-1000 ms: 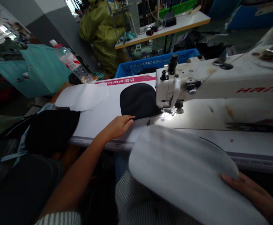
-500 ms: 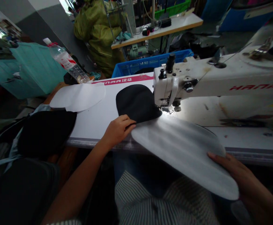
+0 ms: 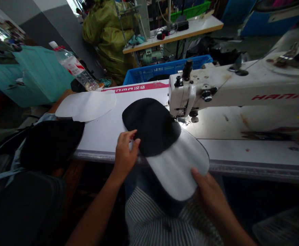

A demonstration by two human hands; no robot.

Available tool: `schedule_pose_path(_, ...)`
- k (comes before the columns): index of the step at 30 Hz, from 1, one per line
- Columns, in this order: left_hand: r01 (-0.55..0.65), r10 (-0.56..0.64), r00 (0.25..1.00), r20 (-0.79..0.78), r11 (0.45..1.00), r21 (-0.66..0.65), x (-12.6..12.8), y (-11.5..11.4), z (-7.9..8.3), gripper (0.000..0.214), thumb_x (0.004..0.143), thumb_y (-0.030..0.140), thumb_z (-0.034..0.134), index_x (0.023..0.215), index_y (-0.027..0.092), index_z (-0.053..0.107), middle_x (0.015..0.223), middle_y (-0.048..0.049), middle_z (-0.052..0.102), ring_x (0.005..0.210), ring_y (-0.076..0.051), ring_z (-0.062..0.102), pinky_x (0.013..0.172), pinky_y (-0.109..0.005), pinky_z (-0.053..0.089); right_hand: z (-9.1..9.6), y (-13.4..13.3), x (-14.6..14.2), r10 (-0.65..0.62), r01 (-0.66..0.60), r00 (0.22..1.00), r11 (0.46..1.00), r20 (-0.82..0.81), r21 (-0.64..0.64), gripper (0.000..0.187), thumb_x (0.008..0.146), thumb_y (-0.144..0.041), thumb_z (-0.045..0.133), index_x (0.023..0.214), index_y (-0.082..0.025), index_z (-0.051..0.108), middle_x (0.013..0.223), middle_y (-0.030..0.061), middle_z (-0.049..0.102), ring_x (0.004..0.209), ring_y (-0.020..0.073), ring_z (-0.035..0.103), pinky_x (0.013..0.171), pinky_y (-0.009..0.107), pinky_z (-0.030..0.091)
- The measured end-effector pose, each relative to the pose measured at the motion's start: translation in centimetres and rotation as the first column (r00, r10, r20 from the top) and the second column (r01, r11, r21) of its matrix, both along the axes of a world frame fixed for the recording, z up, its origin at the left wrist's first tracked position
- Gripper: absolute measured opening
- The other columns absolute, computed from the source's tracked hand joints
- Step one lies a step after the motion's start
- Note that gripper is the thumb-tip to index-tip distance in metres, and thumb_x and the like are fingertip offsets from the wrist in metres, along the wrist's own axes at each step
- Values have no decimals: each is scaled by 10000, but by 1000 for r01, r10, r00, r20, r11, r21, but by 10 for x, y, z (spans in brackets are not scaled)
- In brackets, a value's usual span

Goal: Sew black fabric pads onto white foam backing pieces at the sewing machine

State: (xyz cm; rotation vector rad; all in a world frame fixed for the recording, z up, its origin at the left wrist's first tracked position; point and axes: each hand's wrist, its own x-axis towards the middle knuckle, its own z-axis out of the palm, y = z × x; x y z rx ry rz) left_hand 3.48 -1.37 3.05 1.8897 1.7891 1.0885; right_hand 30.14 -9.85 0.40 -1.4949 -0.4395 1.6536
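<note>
A rounded black fabric piece [image 3: 151,126] lies over a rounded white panel [image 3: 178,167] at the sewing machine's needle area [image 3: 182,120]. The white panel has a dark edge along its right side and hangs past the table's front edge. My right hand [image 3: 207,188] grips its lower right, thumb on top and fingers hidden underneath. At the black piece's left edge is my left hand [image 3: 126,150], thumb and fingers apart, nothing visible between them. The white sewing machine [image 3: 231,82] stands right of the pieces.
White rounded sheets [image 3: 86,106] lie on the table's left, near a plastic bottle [image 3: 75,68]. Black pieces [image 3: 52,143] are stacked beside the table. Behind it sits a blue basket [image 3: 144,73]. Dark scissors-like tools [image 3: 264,135] lie under the machine arm.
The white panel has swung left and closer under the black piece, my right hand moving left with it. The black piece has turned and shifted toward me. My left hand's fingers have opened from its edge.
</note>
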Motion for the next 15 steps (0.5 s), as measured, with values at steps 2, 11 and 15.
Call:
schedule_pose_path(2,-160,216,917,336,969,-188,-11,-2,-10,532,981,638,547,1231,179,645,1105,-113,683,943,-214,659,791,-339,547,-1,-2,6,8,-8,1000,1000,-19,-9,612,820,-590,756,1309,-236,654,1261,84,748,1187,336,690,908,440,623)
schedule_pose_path(11,119,277,733,621,847,-519,-10,15,-13,617,724,776,750,762,187,571,509,41,576,423,-96,536,427,-183,399,10,33,-8,131,-127,971,991,199,-37,592,884,-727,571,1164,-225,715,911,118,781,829,338,741,578,409,597)
schedule_pose_path(15,99,264,770,580,850,-518,-14,18,-11,614,742,778,724,714,190,548,485,38,576,394,-88,513,414,-178,384,14,31,-8,70,-72,996,997,47,29,551,846,-649,690,1179,-211,693,970,102,771,834,289,731,582,351,583)
